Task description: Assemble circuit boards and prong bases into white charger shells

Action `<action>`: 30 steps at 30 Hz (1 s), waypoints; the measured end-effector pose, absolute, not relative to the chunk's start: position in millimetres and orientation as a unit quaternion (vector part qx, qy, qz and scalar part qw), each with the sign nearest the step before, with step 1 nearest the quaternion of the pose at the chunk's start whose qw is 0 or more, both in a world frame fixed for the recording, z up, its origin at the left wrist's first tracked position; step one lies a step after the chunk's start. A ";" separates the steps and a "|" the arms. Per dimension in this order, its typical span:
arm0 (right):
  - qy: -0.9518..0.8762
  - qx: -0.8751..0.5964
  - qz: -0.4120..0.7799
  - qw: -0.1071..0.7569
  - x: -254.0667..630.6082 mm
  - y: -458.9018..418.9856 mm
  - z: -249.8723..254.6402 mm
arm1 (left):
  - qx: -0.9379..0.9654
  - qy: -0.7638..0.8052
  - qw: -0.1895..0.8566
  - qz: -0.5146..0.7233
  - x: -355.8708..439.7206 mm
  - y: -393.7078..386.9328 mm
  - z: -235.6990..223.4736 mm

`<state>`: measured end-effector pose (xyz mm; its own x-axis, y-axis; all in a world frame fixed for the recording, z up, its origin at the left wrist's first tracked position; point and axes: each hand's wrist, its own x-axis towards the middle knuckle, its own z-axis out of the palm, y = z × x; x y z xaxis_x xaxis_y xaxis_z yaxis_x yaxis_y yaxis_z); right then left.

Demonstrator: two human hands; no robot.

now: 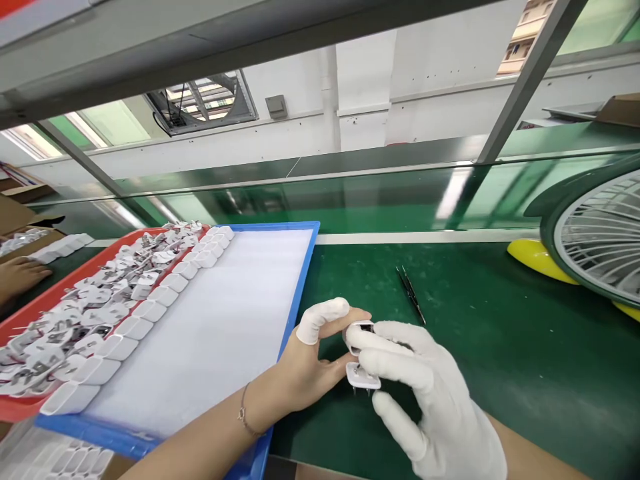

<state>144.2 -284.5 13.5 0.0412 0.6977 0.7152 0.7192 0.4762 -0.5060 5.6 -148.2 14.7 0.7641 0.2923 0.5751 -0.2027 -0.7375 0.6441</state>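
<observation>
Holding a small white plug (361,360) between both hands, just above the near edge of the green counter (500,373). Right hand (425,393), in a white glove, has its fingers closed around the plug's upper part; the prong face points down and toward the body, probably so the seam can be pressed or checked. Left hand (310,363) is bare but for a white cot on the forefinger; thumb and that finger pinch the plug from the left side, bracelet at the wrist. Both hands gripping, neither free.

Just left of the hands, a blue tray (300,287) lined with a white sheet. Only its left edge is filled: a single row of white shells (150,307) lying side by side, so most of the sheet is open room. Tray's near corner hangs at the counter edge, under the left forearm.

Beyond it, touching, a red tray (20,320) heaped with loose plug parts (100,300), within the left hand's reach.

Right of the hands, counter bare but for black tweezers (411,295), lying apart and farther out. Far right, a fan (595,240) on a yellow base crowds that side.

Far left, another person's hand (20,275) rests by boxes.
</observation>
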 end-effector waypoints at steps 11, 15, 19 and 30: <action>-0.658 -0.555 0.026 0.509 140.5 -287.2 12.0 | 0.889 0.039 0.331 0.315 4.9 -153.5 23.2; -0.684 -0.494 -0.025 0.536 147.3 -281.6 18.6 | 0.886 0.033 0.359 0.291 4.6 -152.1 23.8; -0.694 -0.482 -0.095 0.526 155.1 -280.4 16.6 | 0.875 0.011 0.377 0.303 1.7 -148.4 21.5; -0.711 -0.456 -0.184 0.502 156.7 -279.2 6.0 | 0.864 0.027 0.379 0.330 1.7 -144.4 23.6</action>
